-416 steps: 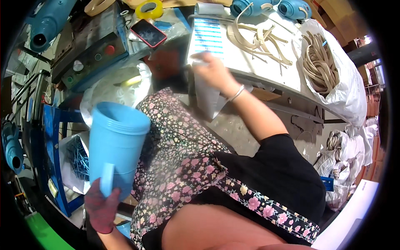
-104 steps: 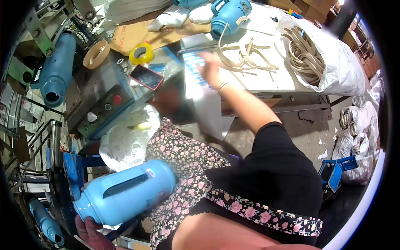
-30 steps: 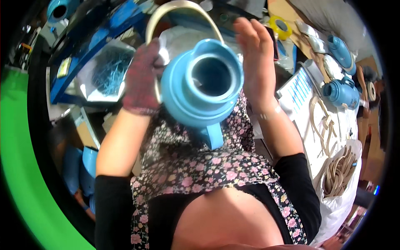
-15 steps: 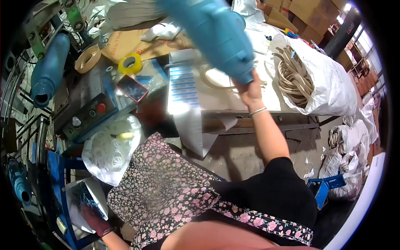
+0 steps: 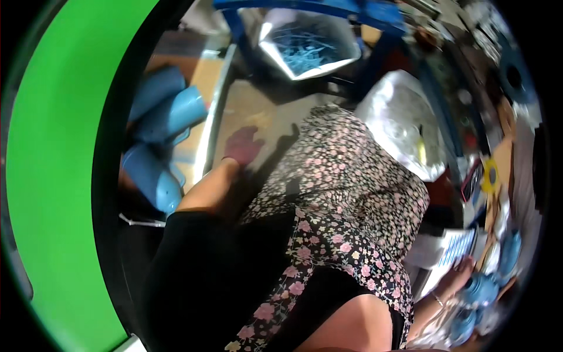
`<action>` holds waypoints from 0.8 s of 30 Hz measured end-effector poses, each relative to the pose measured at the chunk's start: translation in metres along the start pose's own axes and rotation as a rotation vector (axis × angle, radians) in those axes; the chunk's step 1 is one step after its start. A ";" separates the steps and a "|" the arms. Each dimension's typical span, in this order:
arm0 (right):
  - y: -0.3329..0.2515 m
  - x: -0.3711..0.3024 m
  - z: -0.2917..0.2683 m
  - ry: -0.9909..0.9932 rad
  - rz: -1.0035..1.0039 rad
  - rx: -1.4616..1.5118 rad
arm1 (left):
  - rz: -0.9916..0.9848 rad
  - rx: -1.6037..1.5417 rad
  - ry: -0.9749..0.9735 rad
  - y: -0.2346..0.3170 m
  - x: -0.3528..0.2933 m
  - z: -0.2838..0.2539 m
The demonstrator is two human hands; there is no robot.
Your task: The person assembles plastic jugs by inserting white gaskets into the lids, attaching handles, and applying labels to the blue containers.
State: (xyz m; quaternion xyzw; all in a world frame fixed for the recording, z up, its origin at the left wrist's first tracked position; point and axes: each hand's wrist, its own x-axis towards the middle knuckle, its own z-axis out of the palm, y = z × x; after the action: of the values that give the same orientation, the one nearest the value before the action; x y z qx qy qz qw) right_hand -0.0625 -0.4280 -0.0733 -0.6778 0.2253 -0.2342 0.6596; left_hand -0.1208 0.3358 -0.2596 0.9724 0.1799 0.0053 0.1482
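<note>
My left hand (image 5: 243, 145) wears a dark red glove and is held out over the floor beside a box-like bin's pale rim (image 5: 212, 126). Its blurred fingers look apart, with nothing visible in them. Past that rim lie several blue plastic bottles, the nearest a rounded bottle (image 5: 153, 176) and above it a cylinder-shaped one (image 5: 173, 114). At the lower right edge my bare right hand (image 5: 458, 274) is beside a blue plastic bottle (image 5: 481, 290) on the worktable. Blur and the rim of the view hide whether its fingers grip that bottle.
A white bag of blue plastic strips (image 5: 308, 53) is held within a blue metal frame (image 5: 375, 17). Nearby hangs a clear bag of pale rings (image 5: 404, 123). A yellow tape roll (image 5: 489, 175) lies at right. A large green panel (image 5: 58, 164) fills the left edge.
The view has swung left. My left hand has come out of the bag of blue strips and over to the bin. My right hand, earlier gripping a raised blue bottle's neck, is now lower.
</note>
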 end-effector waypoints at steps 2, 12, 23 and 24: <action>0.011 -0.036 0.064 -0.113 0.093 0.016 | -0.143 0.098 0.041 -0.026 -0.039 -0.027; -0.059 -0.011 0.179 -0.408 0.067 -0.160 | -1.447 -0.785 0.302 -0.256 -0.280 -0.035; -0.030 -0.053 0.253 -0.750 0.139 -0.078 | -1.025 -1.930 0.776 -0.168 -0.117 -0.048; -0.031 -0.051 0.254 -0.802 0.139 -0.052 | -0.971 -1.967 0.770 -0.157 -0.090 -0.059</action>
State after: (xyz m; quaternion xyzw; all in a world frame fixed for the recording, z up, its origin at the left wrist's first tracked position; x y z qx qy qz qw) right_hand 0.0532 -0.1960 -0.0488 -0.7149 0.0013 0.0995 0.6921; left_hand -0.2639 0.4609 -0.2444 0.2006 0.4850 0.3806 0.7614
